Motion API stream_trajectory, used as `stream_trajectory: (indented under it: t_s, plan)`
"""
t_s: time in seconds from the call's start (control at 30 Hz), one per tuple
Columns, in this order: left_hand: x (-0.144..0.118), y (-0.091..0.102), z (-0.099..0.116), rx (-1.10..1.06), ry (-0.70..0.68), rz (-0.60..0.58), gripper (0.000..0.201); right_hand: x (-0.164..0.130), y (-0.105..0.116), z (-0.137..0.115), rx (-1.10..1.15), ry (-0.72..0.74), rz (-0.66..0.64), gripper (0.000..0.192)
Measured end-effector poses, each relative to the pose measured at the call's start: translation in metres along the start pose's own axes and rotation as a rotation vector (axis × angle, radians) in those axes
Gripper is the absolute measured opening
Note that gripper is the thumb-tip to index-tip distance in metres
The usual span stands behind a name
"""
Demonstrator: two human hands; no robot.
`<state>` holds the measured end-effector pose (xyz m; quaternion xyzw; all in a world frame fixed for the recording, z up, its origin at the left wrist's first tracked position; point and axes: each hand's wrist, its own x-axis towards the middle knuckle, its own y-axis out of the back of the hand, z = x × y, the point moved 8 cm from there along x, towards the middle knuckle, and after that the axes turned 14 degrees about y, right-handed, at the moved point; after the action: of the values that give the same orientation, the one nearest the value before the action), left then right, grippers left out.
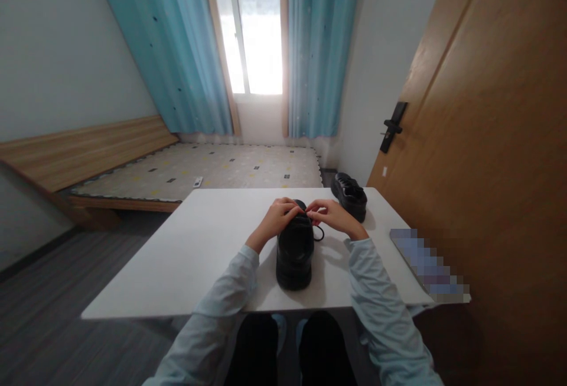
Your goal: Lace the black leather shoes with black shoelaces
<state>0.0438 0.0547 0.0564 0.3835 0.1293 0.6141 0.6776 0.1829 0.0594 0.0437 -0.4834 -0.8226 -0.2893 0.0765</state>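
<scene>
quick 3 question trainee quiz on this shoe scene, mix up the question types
1. True or false: both hands, the left hand and the right hand, are at the laces of the chunky black leather shoe on the white rectangular table.
2. Where is the second black shoe? A) on the bed B) far right of the table C) on the floor
3. Fill in: a loop of black lace lies on the shoe's ____ side.

Key: 1 true; 2 B; 3 right
</scene>
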Motion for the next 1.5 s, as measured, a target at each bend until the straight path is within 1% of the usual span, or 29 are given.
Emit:
stream_trajectory:
  t_s: [0.2, 0.27, 0.37, 0.43, 0.53, 0.6, 0.7, 0.77, 0.87, 0.97, 1.13, 1.3, 1.4, 1.5]
  plan:
    - [0.011, 0.000, 0.006, 0.106, 0.019, -0.061, 0.022, -0.002, -0.002, 0.001, -0.024, 0.007, 0.009, 0.016]
    - [0.013, -0.001, 0.010, 0.137, 0.005, -0.085, 0.018, -0.003, -0.003, 0.002, -0.028, -0.002, 0.007, 0.014]
    - [0.012, -0.003, 0.016, 0.183, -0.030, -0.151, 0.014, -0.004, -0.004, 0.004, -0.038, -0.003, 0.009, 0.015]
    - [0.012, 0.001, 0.020, 0.194, -0.038, -0.137, 0.011, -0.004, -0.004, 0.005, -0.043, 0.003, 0.007, 0.017]
    - [0.009, 0.015, 0.025, 0.194, -0.058, -0.045, 0.008, -0.004, -0.002, 0.007, -0.048, 0.008, 0.008, 0.018]
    - [0.005, 0.018, 0.029, 0.235, -0.100, -0.043, 0.008, -0.004, -0.001, 0.007, -0.053, 0.012, 0.009, 0.018]
    - [0.000, 0.012, 0.036, 0.362, -0.171, -0.102, 0.010, -0.003, -0.001, 0.004, -0.075, 0.020, 0.000, 0.020]
    - [-0.002, 0.007, 0.040, 0.457, -0.184, -0.115, 0.012, -0.003, -0.001, 0.002, -0.097, 0.017, -0.005, 0.020]
    - [-0.004, 0.003, 0.047, 0.585, -0.154, -0.104, 0.014, -0.002, -0.002, -0.001, -0.107, 0.012, -0.013, 0.022]
    - [-0.005, 0.001, 0.053, 0.661, -0.116, -0.093, 0.013, -0.002, -0.002, -0.002, -0.105, 0.021, -0.019, 0.025]
    - [-0.007, 0.002, 0.055, 0.709, -0.038, -0.071, 0.015, 0.001, -0.002, -0.003, -0.093, 0.023, -0.020, 0.026]
    - [-0.007, -0.001, 0.055, 0.713, -0.070, -0.083, 0.015, 0.002, -0.002, -0.006, -0.085, 0.004, -0.017, 0.016]
    - [-0.006, 0.002, 0.052, 0.684, -0.078, -0.087, 0.016, 0.002, -0.003, -0.010, -0.094, 0.025, -0.024, 0.020]
    - [-0.005, 0.008, 0.048, 0.623, -0.051, -0.083, 0.016, 0.002, -0.002, -0.014, -0.167, 0.040, -0.048, 0.026]
